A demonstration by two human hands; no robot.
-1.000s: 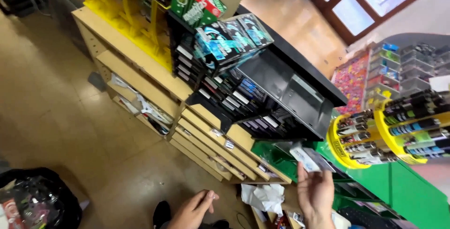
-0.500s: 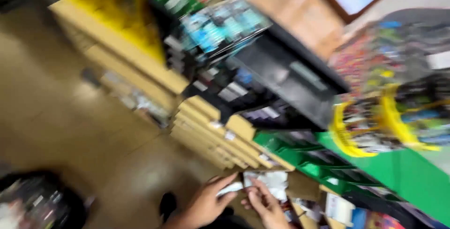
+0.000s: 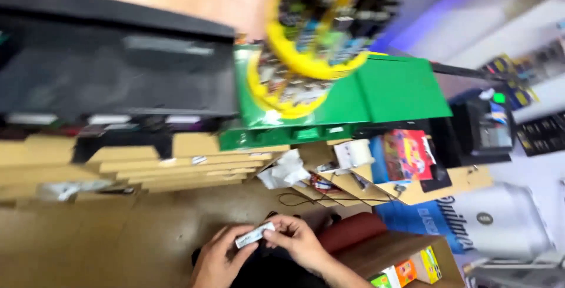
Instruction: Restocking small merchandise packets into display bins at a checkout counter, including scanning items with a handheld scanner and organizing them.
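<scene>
Both of my hands are low in the head view and meet on a small white slip of paper or label (image 3: 254,234). My left hand (image 3: 216,260) pinches its left end from below. My right hand (image 3: 297,239) pinches its right end with thumb and forefinger. The slip is held over a dark object (image 3: 276,267) at the bottom edge, too dim to make out. The picture is blurred by camera motion.
Wooden stepped shelves (image 3: 147,161) run across the left. Above them sit a black rack (image 3: 118,70) and a green counter stand (image 3: 365,96) with a yellow rotating display (image 3: 321,46). Crumpled white paper (image 3: 286,170), colourful packages (image 3: 406,155), a cardboard box (image 3: 406,258) and a black terminal (image 3: 488,129) lie to the right.
The view swung right and down, bringing the green stand to the centre. My right hand came down from its raised position with the slip, and both hands now hold it together.
</scene>
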